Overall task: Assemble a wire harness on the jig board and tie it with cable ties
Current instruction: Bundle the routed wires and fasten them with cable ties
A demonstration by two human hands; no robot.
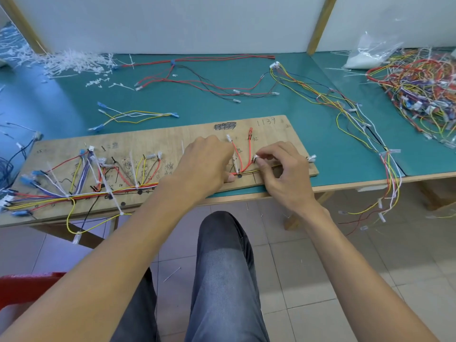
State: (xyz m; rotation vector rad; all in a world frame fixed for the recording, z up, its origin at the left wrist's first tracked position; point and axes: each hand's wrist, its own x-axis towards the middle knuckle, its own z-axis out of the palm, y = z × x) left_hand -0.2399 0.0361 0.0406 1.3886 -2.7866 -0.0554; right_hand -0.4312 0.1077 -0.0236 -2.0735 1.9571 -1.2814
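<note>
- jig board (172, 137): lies on my desk (222, 104), at its front edge.
- wire harness (86, 193): runs along the board's near side.
- left hand (207, 166): curled, gripping the harness by its red branch.
- right hand (283, 169): pinching a white terminal (255, 157).

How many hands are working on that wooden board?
2. The left hand pinches the wire bundle at the middle of the board; the right hand pinches a white terminal nearer its right end. None seems hidden.
</note>
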